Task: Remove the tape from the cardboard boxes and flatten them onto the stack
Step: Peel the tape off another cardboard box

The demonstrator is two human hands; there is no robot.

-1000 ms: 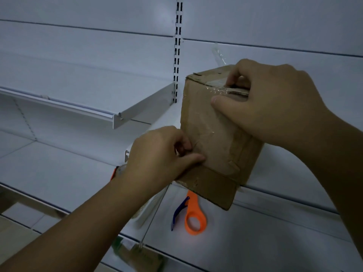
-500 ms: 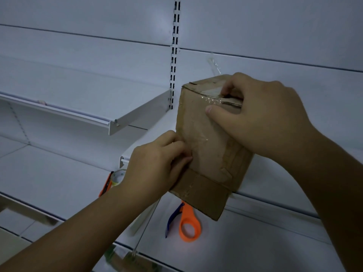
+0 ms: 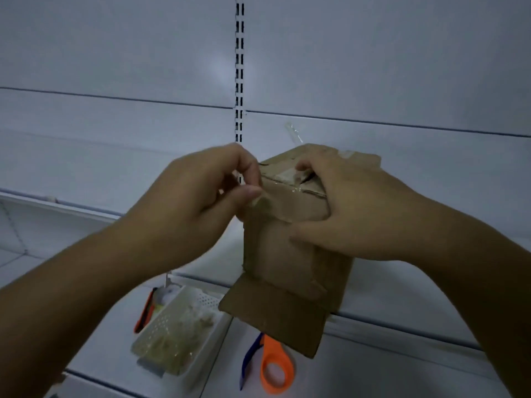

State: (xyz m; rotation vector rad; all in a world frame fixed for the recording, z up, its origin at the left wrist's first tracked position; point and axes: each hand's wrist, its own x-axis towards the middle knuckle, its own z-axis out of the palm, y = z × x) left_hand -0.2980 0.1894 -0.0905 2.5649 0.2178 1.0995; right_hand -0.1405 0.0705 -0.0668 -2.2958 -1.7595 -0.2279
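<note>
Box: the small brown cardboard box (image 3: 290,248) is held in the air in front of the white metal shelf (image 3: 402,369), above its front part, with one bottom flap hanging open toward me.
Right hand: my right hand (image 3: 353,214) is clamped on the box — thumb across the near face, fingers hooked over the top edge by the seam.
Left hand: my left hand (image 3: 198,202) is closed in a pinch, thumb and forefinger on the lifted end of the clear tape strip (image 3: 273,205) at the box's upper left corner.
Tape: it looks partly free on the near face; how much of it clings along the top seam I cannot tell. A loose clear wisp (image 3: 293,133) sticks up behind the box.
Step in hand: peeling this strip, as I judge it.
How I'd do it well: pull low and back along the face — not straight out — so the tape comes off in one piece without tearing the paper layer; brace with the right hand near the peel line.
Risk: a fast tug may snap the strip.
Shelf items: orange-handled scissors (image 3: 275,369) lie near the front edge under the box; a white perforated plastic tray (image 3: 184,328) of tape scraps sits to their left.
Stack: not in view.
</note>
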